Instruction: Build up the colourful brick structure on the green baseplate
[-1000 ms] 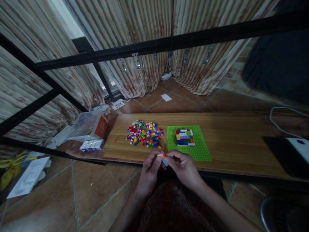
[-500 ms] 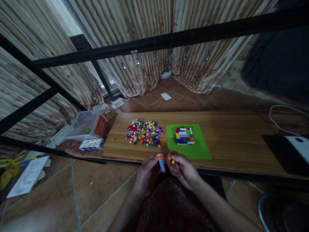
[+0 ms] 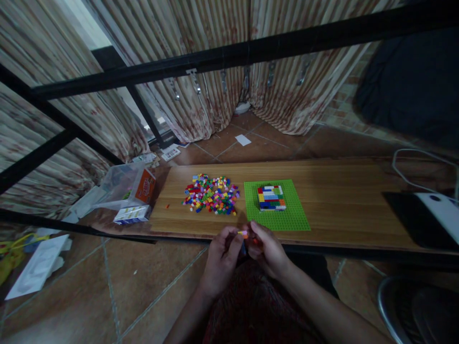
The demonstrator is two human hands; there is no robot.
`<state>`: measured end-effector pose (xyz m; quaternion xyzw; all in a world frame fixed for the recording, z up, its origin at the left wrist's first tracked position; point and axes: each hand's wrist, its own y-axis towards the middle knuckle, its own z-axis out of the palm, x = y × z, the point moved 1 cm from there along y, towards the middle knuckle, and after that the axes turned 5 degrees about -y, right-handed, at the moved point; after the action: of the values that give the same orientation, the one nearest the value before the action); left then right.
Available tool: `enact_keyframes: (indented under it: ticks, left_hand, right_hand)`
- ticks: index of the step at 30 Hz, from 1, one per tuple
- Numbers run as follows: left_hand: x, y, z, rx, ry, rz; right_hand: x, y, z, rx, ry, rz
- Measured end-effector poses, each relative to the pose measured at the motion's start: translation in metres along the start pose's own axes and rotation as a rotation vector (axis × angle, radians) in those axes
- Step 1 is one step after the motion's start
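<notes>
Close to the bench's front edge, my left hand is closed round a small stack of toy bricks, with pink and orange showing; its lower blue part is mostly hidden. My right hand is right beside it, fingers pinched at the stack, with a bit of orange brick between them. Past my hands lies a green baseplate, bearing a square build of multicoloured bricks. A heap of loose bricks is spread left of the baseplate.
A clear plastic bin with an orange label and a small white-blue box stand at the left end of the wooden bench. A black-and-white object lies at the right end. A dark metal rail crosses beyond.
My hands have come together; the right fingers now meet the brick stack in my left hand. The stack has turned and its blue part is now mostly covered. The view has shifted slightly.
</notes>
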<state>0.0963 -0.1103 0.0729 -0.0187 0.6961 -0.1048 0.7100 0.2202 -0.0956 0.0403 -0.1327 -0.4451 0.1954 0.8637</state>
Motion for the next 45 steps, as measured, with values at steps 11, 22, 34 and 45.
enact_keyframes:
  ticks: [11, 22, 34, 45]
  left_hand:
    - [0.01, -0.005, 0.007, -0.088, 0.05, 0.078]
    - [0.015, -0.003, 0.019, -0.237, 0.021, 0.088]
    - [0.034, 0.001, 0.028, -0.33, -0.083, 0.067]
    - [0.037, -0.003, 0.023, -0.338, -0.138, 0.033]
  right_hand:
    - [-0.007, -0.003, 0.006, -0.12, -0.316, -0.251]
    - [-0.013, -0.004, 0.005, -0.187, -0.48, -0.363]
    - [-0.024, -0.004, 0.005, -0.212, -0.338, -0.298]
    - [-0.026, -0.005, 0.008, -0.201, -0.262, -0.236]
